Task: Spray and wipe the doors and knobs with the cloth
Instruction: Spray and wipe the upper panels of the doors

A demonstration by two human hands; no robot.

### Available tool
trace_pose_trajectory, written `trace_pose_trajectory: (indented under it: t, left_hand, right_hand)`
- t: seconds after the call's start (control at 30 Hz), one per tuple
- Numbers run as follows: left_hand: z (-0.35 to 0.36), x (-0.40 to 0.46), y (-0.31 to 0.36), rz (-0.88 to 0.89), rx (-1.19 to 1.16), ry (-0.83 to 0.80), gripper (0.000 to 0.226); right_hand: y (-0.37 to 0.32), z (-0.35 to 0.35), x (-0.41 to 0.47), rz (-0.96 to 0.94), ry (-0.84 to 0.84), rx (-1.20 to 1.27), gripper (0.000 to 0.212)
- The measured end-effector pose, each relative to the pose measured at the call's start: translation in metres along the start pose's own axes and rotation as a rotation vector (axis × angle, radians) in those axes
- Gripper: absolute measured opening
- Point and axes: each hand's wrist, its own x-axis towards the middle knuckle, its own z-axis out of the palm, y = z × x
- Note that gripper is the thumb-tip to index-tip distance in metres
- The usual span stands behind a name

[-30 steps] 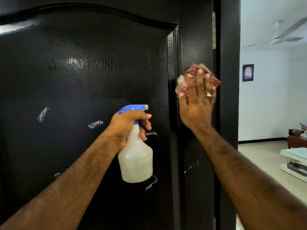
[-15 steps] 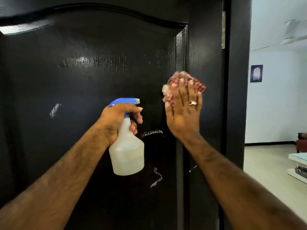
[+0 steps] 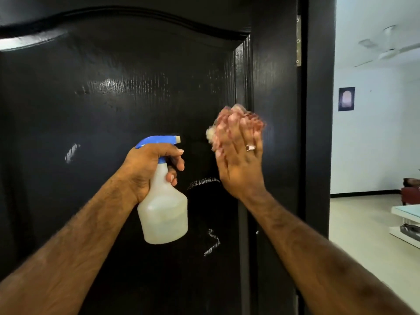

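White walls (image 3: pixel 372 144) (one dark picture (image 3: pixel 346 99) hung), pale floor (image 3: pixel 359 226), ceiling fan (image 3: pixel 391 50), white table (image 3: pixel 406 218).

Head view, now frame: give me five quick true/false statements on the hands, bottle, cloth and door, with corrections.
1. The left hand grips the spray bottle. True.
2. The bottle's nozzle is red. False: it is blue.
3. The right hand presses the cloth flat against the door. True.
4. The door is white. False: it is glossy black with pale smears.
5. The right hand has a ring on one finger. True.
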Motion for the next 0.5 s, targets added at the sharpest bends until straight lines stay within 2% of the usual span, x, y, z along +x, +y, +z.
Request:
trace_pose_trajectory:
  t: [0.07,0.13,0.17,0.23,0.3,0.37,0.43,0.5]
  left_hand:
    - [0.000,0.002,-0.001,-0.001,0.004,-0.003,0.004]
    - [0.000,0.002,-0.001,-0.004,0.012,-0.005,0.005]
    - [-0.001,0.001,-0.001,-0.009,0.011,-0.001,0.005]
    - [-0.003,0.000,-0.002,-0.023,0.009,0.010,0.007]
    - [-0.006,-0.001,-0.004,-0.034,0.010,0.025,0.007]
    - [-0.010,-0.003,-0.004,-0.040,0.008,0.038,0.006]
    - [-0.017,-0.006,-0.006,-0.039,0.010,0.061,0.004]
    - [-0.025,-0.010,-0.007,-0.037,0.023,0.078,0.004]
  right_hand:
    - [0.025,-0.014,-0.036,-0.314,-0.127,-0.012,0.061]
    - [0.060,-0.033,-0.053,-0.476,-0.143,-0.057,0.061]
    - [0.075,-0.037,-0.050,-0.447,-0.120,-0.070,0.063]
    - [0.082,-0.036,-0.031,-0.218,-0.032,-0.091,0.069]
    - [0.051,-0.023,-0.002,0.062,0.064,-0.072,0.069]
    - [0.003,-0.005,0.019,0.197,0.120,-0.017,0.066]
    - [-0.023,0.004,0.013,0.039,0.048,0.018,0.065]
    - [-0.009,-0.002,-0.016,-0.279,-0.061,-0.013,0.061]
